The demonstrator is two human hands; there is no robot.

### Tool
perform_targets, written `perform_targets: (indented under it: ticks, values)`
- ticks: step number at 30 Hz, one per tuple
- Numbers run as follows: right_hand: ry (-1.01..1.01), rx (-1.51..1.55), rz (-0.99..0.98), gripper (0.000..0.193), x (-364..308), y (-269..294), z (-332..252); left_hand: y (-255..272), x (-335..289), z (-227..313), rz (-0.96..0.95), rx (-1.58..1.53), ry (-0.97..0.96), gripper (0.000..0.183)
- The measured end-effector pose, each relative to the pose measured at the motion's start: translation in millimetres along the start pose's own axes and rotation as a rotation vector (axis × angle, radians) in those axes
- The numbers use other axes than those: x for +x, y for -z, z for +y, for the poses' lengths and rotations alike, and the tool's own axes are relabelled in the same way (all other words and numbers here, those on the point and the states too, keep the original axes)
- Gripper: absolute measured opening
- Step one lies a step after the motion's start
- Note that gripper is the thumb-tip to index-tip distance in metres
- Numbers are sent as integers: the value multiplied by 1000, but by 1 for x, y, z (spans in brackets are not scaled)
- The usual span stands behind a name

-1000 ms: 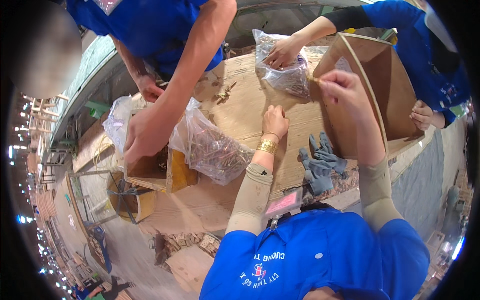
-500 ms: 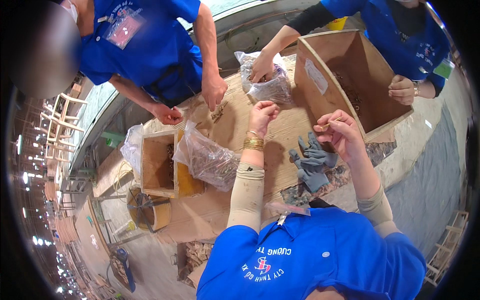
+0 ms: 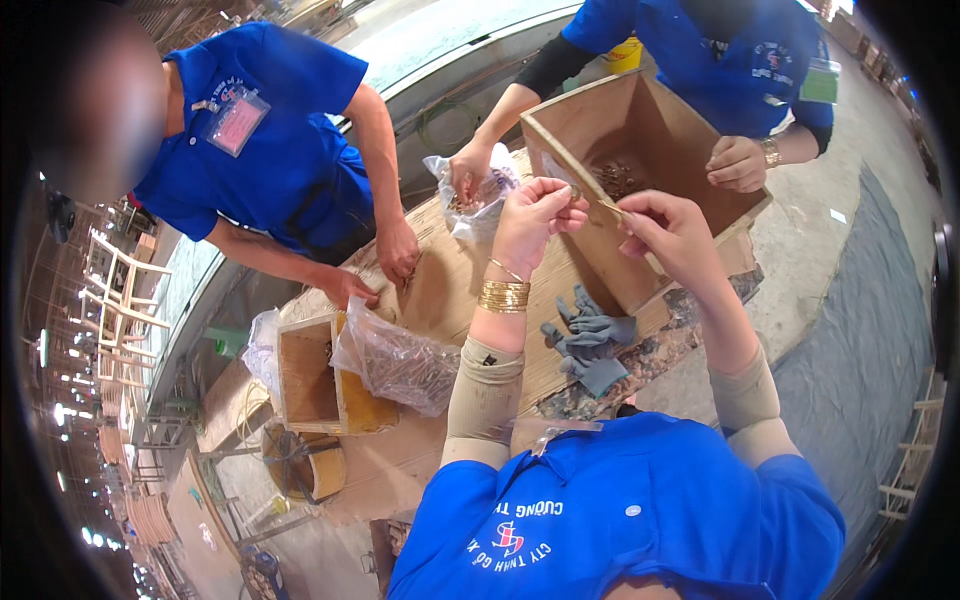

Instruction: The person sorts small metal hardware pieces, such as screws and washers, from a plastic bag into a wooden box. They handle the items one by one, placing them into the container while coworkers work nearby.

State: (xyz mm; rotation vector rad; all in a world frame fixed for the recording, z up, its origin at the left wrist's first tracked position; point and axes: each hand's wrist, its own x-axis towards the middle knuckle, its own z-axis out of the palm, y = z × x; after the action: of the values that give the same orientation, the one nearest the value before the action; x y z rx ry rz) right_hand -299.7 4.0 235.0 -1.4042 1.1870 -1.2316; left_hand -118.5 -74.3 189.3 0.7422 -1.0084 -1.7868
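My left hand (image 3: 540, 222) is raised above the table, thumb and fingertips pinched on a small round metal piece (image 3: 575, 192), too small to name surely. My right hand (image 3: 672, 235) faces it, pinching a thin brass-coloured rod (image 3: 609, 206) that looks like a bolt. The rod's tip points toward the left hand, with a short gap between. Both hands are in front of a big wooden box (image 3: 570, 135), which has small brown metal pieces (image 3: 615, 178) at its bottom. Grey work gloves (image 3: 592, 340) lie on the table below my hands.
A clear plastic bag (image 3: 400, 365) of thin metal pieces leans by a smaller wooden box (image 3: 310, 375). Across the table (image 3: 450, 285), one co-worker's hand (image 3: 470, 170) reaches into another plastic bag (image 3: 482, 218). Another co-worker's hands (image 3: 397, 250) are low over the tabletop at left.
My left hand has risen and turned, its fist now a pinch on the small piece. My right hand has moved slightly up and left, bringing the rod nearer. The view has shifted.
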Motion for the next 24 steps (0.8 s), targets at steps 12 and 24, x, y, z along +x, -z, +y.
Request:
perform_targets:
  ticks: [12,24]
  values:
    - [323,-615,146,9,37,45,-11,-81,25,-9,-52,198,12,10]
    - [298,-513,62,24,53,90,25,-108,61,-28,-41,282,126,12]
